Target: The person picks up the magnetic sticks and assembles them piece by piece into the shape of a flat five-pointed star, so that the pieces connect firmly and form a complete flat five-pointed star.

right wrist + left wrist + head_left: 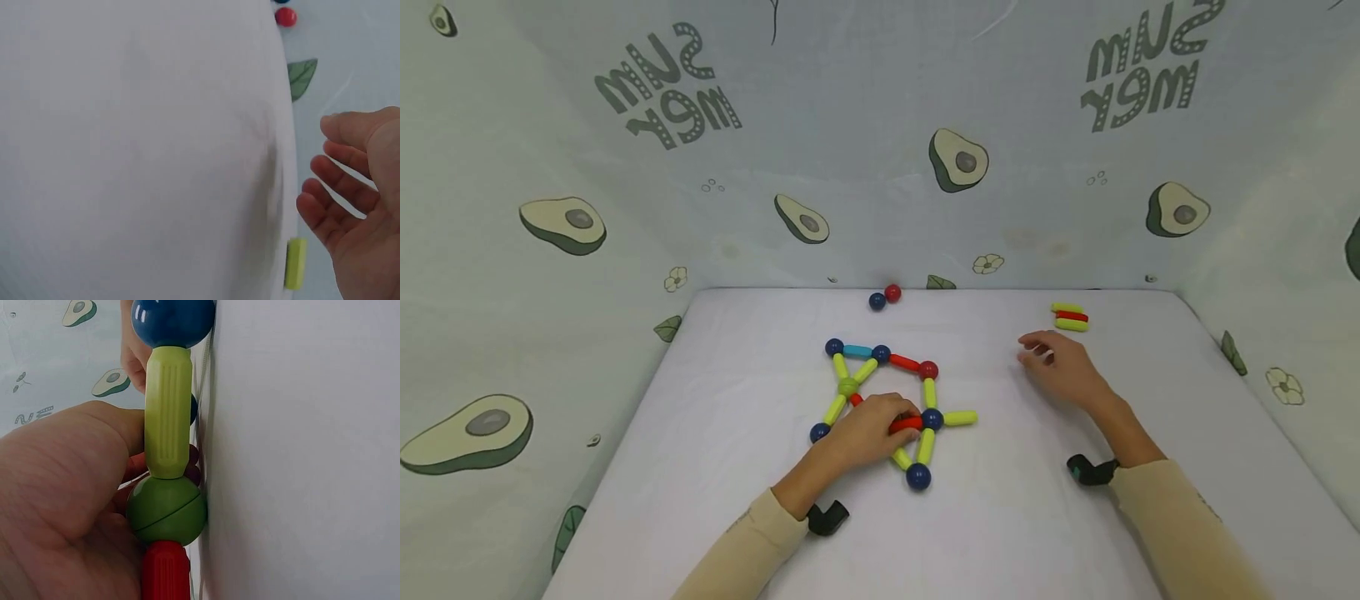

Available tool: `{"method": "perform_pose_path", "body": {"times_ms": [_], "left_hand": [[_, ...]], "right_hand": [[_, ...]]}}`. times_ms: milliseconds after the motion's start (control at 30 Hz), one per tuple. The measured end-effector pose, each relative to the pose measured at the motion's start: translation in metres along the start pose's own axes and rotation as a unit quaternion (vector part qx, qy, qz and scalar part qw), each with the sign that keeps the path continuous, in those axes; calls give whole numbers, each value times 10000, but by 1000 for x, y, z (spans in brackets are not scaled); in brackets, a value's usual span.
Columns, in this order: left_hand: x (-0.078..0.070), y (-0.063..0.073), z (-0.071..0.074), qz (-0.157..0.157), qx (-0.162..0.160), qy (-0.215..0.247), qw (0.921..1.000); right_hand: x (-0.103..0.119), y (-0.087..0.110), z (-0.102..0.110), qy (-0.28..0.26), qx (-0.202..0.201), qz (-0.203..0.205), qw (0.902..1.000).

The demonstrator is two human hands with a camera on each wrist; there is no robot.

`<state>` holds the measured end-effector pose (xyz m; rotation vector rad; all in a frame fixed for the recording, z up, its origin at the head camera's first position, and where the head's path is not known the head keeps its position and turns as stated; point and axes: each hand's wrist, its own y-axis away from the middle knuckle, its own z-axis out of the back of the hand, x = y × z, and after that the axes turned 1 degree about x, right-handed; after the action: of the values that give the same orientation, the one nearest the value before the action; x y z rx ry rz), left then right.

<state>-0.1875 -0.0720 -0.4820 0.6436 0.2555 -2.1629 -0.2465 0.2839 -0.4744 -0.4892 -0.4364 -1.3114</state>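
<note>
My left hand [867, 431] pinches a red magnetic rod [906, 424] between thumb and fingers. This rod meets a dark blue ball [932, 419] in a flat frame of balls and rods on the table. Part of the frame lies hidden under the hand. A green ball [167, 511] joins a yellow-green rod [167, 412] and another red rod [165, 572] close to the palm in the left wrist view. My right hand [1062, 371] hovers right of the frame, fingers loosely bent, with nothing in them.
Behind the frame sit a loose red ball [892, 292] and a loose blue ball [877, 302]. Two yellow-green rods and a red rod [1072, 317] lie side by side beyond my right hand. An avocado-print cloth [865, 150] hangs behind the white table [700, 492].
</note>
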Motion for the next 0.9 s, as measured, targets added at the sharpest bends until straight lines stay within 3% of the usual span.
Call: {"method": "perform_pose_path", "body": {"times_ms": [267, 467, 667, 800, 900], "left_hand": [[-1, 1, 1, 36, 21, 42, 10000], [-2, 0, 1, 65, 63, 61, 9999], [-1, 1, 0, 46, 36, 43, 10000], [0, 0, -1, 65, 10, 53, 10000], [0, 1, -1, 84, -12, 20, 10000]], "right_hand": [[-40, -21, 34, 594, -211, -666, 9958], [-57, -24, 37, 790, -93, -926, 9925], [-67, -25, 30, 1103, -320, -804, 9901], [-65, -22, 27, 1037, -530, -664, 9910], [-59, -18, 24, 936, -389, -504, 9936]]}}
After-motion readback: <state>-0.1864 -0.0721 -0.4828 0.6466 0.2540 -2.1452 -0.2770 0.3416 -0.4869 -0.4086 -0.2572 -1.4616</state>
